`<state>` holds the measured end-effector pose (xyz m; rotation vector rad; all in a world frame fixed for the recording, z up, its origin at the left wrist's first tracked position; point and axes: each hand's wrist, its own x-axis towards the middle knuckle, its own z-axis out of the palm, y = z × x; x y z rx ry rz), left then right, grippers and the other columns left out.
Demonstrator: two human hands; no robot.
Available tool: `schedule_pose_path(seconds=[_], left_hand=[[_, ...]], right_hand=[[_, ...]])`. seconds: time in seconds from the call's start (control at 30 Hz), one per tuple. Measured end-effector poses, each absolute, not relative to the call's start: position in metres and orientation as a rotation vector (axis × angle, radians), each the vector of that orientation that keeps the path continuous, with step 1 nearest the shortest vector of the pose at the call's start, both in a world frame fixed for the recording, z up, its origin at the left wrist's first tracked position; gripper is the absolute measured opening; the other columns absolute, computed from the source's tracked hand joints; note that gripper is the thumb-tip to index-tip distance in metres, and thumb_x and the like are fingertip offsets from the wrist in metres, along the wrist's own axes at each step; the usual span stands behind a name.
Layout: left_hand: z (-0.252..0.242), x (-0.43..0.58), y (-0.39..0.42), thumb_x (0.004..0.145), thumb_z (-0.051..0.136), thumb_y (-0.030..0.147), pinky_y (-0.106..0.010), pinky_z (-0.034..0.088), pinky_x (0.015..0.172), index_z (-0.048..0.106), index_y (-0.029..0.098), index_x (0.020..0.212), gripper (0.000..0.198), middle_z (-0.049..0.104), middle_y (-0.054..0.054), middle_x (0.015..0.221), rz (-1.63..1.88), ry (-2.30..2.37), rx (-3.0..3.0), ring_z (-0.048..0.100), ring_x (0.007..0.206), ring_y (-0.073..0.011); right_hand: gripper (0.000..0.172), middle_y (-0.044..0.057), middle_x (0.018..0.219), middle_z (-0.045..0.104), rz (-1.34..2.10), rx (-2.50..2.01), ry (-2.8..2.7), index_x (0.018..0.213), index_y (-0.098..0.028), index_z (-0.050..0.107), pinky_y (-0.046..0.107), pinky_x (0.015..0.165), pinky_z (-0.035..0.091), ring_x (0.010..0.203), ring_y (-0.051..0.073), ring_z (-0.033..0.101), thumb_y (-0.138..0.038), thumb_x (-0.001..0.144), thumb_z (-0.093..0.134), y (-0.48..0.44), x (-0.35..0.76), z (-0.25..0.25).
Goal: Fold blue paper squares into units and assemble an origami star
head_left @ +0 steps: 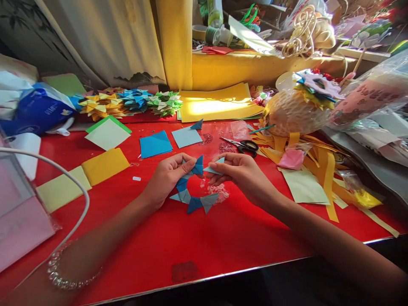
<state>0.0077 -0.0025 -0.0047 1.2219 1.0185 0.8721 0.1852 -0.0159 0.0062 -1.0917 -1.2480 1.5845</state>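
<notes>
My left hand [168,176] pinches the upper end of a curved chain of folded paper pieces [194,204], which alternate dark and light blue in an open ring. The chain's lower end points right, above the red table. My right hand [234,170] is closed on a separate light blue folded paper piece [217,166], its point facing the dark blue end of the chain. The two tips are very close; whether they touch I cannot tell. Behind the hands lie a stack of blue paper squares [155,144] and a light blue stack [186,137] with a small dark folded piece [197,125] on its corner.
Black-handled scissors [247,146] lie just beyond my right hand. Yellow paper strips [330,182] and a pale green stack [304,187] are at right. Yellow squares [105,165] sit at left, near a white cable [81,182]. Finished paper stars [132,102] line the back.
</notes>
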Motion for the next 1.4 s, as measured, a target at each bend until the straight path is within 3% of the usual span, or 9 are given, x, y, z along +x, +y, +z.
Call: schedule_pose_path(seconds=[0.17,0.47,0.67,0.77,1.03,1.4], left_hand=[[-0.006,0.009,-0.003,0.076,0.059,0.04,-0.018,0.032,0.042,0.059,0.017,0.078,0.023,0.063,0.0,0.07,0.911,1.044,1.237,0.045,0.048,-0.0059],[-0.008,0.013,-0.008,0.077,0.057,0.04,-0.02,0.042,0.061,0.062,0.017,0.08,0.024,0.065,-0.001,0.078,0.933,1.057,1.365,0.057,0.07,-0.0118],[-0.006,0.013,-0.01,0.079,0.055,0.042,-0.024,0.045,0.069,0.061,0.018,0.078,0.025,0.067,-0.002,0.079,1.006,1.11,1.369,0.06,0.076,-0.0148],[-0.006,0.013,-0.012,0.078,0.054,0.045,-0.022,0.042,0.06,0.061,0.018,0.079,0.027,0.066,-0.002,0.078,1.02,1.173,1.401,0.058,0.071,-0.0142],[-0.008,0.014,-0.015,0.077,0.054,0.047,-0.022,0.031,0.046,0.063,0.02,0.081,0.03,0.06,0.001,0.068,0.994,1.268,1.497,0.046,0.055,-0.0106],[-0.01,0.011,-0.009,0.075,0.058,0.041,-0.023,0.043,0.061,0.064,0.018,0.081,0.025,0.065,-0.002,0.076,0.911,1.156,1.507,0.059,0.071,-0.0156]], right_hand=[[0.02,0.003,0.065,0.067,1.522,-1.091,-1.271,0.079,-0.013,0.059,0.024,0.058,0.053,0.058,0.012,0.064,-0.031,0.074,0.063,-0.017,0.185,0.008],[0.023,0.002,0.066,0.064,1.418,-1.095,-1.375,0.084,-0.014,0.057,0.026,0.06,0.051,0.061,0.013,0.063,-0.036,0.077,0.059,-0.02,0.182,0.005],[0.032,-0.001,0.059,0.054,1.224,-1.222,-1.654,0.066,-0.014,0.056,0.02,0.049,0.037,0.053,0.008,0.049,-0.044,0.08,0.052,-0.015,0.189,0.004],[0.033,-0.002,0.055,0.047,1.235,-1.27,-1.657,0.065,-0.014,0.057,0.02,0.045,0.029,0.05,0.007,0.041,-0.044,0.078,0.054,-0.013,0.189,0.002],[0.034,-0.002,0.053,0.047,1.319,-1.251,-1.516,0.059,-0.014,0.056,0.021,0.045,0.03,0.049,0.007,0.04,-0.044,0.075,0.058,-0.018,0.181,-0.002],[0.035,-0.002,0.054,0.048,1.291,-1.265,-1.675,0.07,-0.013,0.064,0.021,0.043,0.027,0.048,0.007,0.038,-0.047,0.074,0.057,-0.012,0.186,-0.008]])
